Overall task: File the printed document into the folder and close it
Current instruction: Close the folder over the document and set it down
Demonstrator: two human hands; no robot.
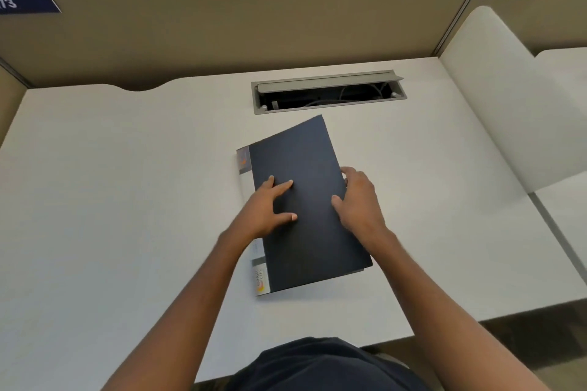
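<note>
**Operator:** Head view has the folder (305, 200) lying on the desk (127, 184), just on my side of the cable hatch (327, 92) and turned a little askew to it. Its dark cover is down and looks shut.

**Supervisor:** And the hands?

**Operator:** My left hand (268, 209) lies flat on the cover near the spine, fingers spread, gripping nothing. My right hand (359, 200) is at the far edge from the spine, fingers curled over it; I cannot tell whether they pinch the cover or only rest there.

**Supervisor:** Where is the printed document?

**Operator:** No loose sheet shows anywhere around the folder. I judge it is already inside, though the cover hides that.

**Supervisor:** What is left?

**Operator:** Little, I think: press the cover flat and let go.
</note>
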